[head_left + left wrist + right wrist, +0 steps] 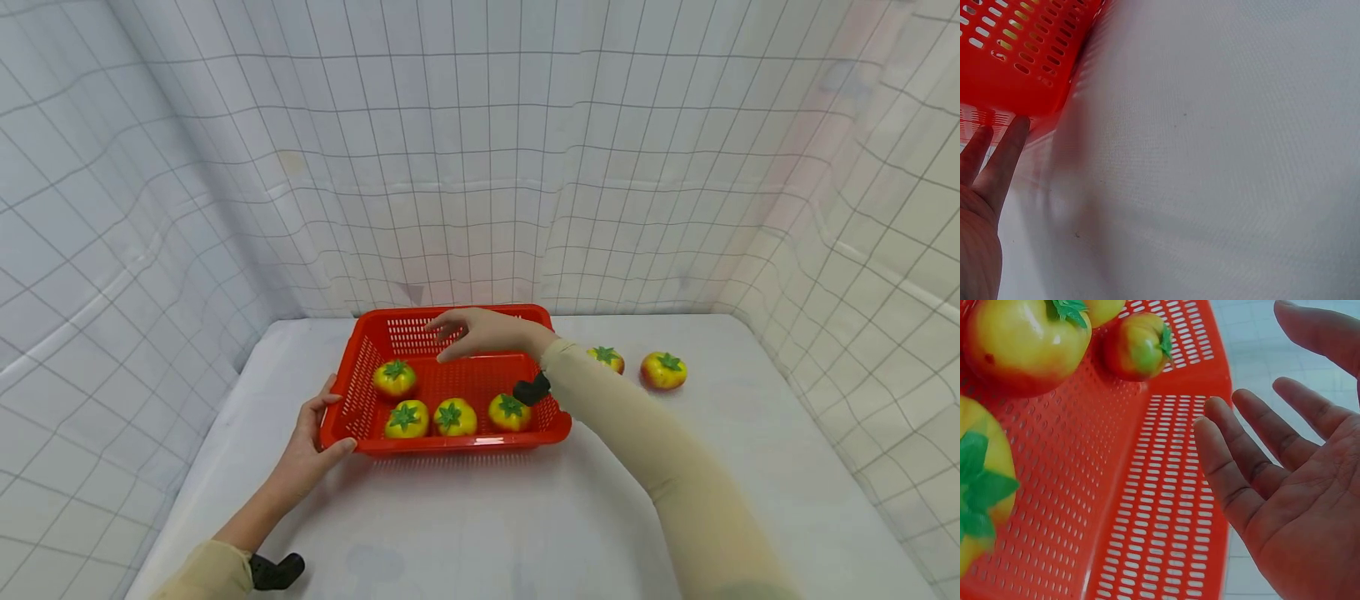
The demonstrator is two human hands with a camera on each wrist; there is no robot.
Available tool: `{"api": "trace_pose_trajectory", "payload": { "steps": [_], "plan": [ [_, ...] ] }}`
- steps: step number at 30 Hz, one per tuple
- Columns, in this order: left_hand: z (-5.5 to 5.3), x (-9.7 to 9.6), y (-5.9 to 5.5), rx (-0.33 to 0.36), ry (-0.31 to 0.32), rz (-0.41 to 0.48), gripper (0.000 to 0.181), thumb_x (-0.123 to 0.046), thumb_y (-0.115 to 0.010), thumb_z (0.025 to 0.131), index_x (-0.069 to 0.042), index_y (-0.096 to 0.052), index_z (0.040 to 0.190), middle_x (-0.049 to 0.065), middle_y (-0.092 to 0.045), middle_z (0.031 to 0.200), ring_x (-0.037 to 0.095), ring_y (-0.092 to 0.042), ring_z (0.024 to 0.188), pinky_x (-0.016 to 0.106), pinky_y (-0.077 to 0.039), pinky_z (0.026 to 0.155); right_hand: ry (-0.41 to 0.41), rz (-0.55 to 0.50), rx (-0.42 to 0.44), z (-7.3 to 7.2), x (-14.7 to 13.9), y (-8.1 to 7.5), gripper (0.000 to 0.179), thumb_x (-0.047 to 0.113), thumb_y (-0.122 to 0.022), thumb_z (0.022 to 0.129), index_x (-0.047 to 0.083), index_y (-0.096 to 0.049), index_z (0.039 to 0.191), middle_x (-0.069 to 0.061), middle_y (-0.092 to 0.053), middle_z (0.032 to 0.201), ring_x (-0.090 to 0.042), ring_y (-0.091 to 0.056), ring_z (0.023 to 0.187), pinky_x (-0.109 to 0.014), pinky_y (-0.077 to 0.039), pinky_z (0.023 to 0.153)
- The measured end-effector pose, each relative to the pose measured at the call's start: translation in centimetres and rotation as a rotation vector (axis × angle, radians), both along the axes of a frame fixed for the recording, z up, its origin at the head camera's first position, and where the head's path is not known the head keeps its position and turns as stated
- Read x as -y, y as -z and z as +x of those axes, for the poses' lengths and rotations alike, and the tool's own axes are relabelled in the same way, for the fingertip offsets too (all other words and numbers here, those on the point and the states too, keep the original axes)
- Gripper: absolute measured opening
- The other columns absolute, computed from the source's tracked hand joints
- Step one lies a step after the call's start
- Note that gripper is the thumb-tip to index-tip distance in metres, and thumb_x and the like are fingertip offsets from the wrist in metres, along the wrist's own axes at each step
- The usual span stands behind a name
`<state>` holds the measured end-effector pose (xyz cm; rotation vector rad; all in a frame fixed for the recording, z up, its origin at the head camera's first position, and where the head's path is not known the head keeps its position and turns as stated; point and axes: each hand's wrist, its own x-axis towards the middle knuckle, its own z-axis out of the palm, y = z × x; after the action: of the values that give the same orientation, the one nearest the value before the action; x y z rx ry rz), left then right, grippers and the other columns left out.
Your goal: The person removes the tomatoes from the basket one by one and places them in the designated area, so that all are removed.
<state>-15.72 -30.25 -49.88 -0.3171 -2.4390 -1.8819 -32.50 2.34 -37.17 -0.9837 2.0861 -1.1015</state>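
A red perforated plastic basket (480, 446) stands on the white-covered table, with several yellow-and-red fruits that look like persimmons inside, among them one fruit (394, 380) at the left and another fruit (510, 412) near the front right. My left hand (307, 442) grips the basket's front left corner, thumb on the front rim and fingers along the left side. In the left wrist view two fingers (1004, 159) lie against the red wall. My right hand (487, 331) hovers over the back of the basket, palm facing in, fingers relaxed and apart, holding nothing.
Right of the basket two more fruits lie on the table: one fruit (606, 358) partly behind the right sleeve, the other fruit (663, 371) farther right. White gridded curtains (480, 167) surround the table at the back and both sides.
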Motion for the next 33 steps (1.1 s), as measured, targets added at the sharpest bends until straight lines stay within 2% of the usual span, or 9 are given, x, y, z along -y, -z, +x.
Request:
{"api": "trace_pose_trajectory", "payload": {
  "steps": [5,12,19,29,33],
  "plan": [
    [0.0,0.1,0.0,0.004,-0.001,-0.009,0.062,-0.005,-0.066,0.097,-0.010,-0.026,0.144,-0.002,0.000,0.172,0.036,-0.008,0.155,0.017,-0.049,0.094,-0.017,0.026,0.045,-0.3,1.9,1.0,0.063,0.031,-0.078,0.092,0.022,-0.051,0.149,-0.004,-0.055,0.140,-0.019,-0.053,0.124,-0.038,-0.053,0.098],
    [0.0,0.0,-0.1,0.020,-0.005,-0.011,0.062,-0.006,-0.066,0.097,-0.011,-0.026,0.144,-0.002,0.000,0.172,0.039,-0.009,0.154,0.017,-0.050,0.093,-0.039,0.078,0.057,-0.9,3.8,2.2,0.068,0.028,-0.077,0.093,0.015,-0.047,0.152,-0.016,-0.049,0.149,-0.021,-0.051,0.127,-0.048,-0.049,0.105],
    [0.2,0.0,-0.2,0.017,-0.008,-0.014,0.062,-0.004,-0.065,0.097,-0.009,-0.025,0.144,-0.002,0.000,0.172,0.039,-0.008,0.154,0.017,-0.050,0.093,-0.054,0.121,0.046,-1.4,5.3,3.2,0.071,0.026,-0.076,0.094,0.011,-0.043,0.154,-0.018,-0.046,0.153,-0.022,-0.049,0.130,-0.042,-0.051,0.102],
    [0.2,0.0,-0.2,0.016,-0.017,-0.024,0.062,-0.007,-0.067,0.097,-0.010,-0.026,0.144,-0.002,-0.001,0.172,0.039,-0.006,0.154,0.017,-0.049,0.093,-0.025,0.160,0.110,-1.6,6.9,4.6,0.073,0.020,-0.077,0.093,0.007,-0.041,0.155,-0.016,-0.054,0.141,-0.020,-0.057,0.119,-0.040,-0.053,0.100],
    [0.3,-0.2,-0.2,0.015,-0.017,-0.022,0.062,-0.006,-0.067,0.097,-0.010,-0.026,0.144,-0.002,-0.001,0.172,0.039,-0.009,0.154,0.017,-0.049,0.093,0.003,0.177,0.154,-1.6,7.3,4.9,0.072,0.016,-0.078,0.092,0.008,-0.042,0.155,-0.015,-0.051,0.145,-0.021,-0.058,0.118,-0.039,-0.052,0.101]
  ]
}}
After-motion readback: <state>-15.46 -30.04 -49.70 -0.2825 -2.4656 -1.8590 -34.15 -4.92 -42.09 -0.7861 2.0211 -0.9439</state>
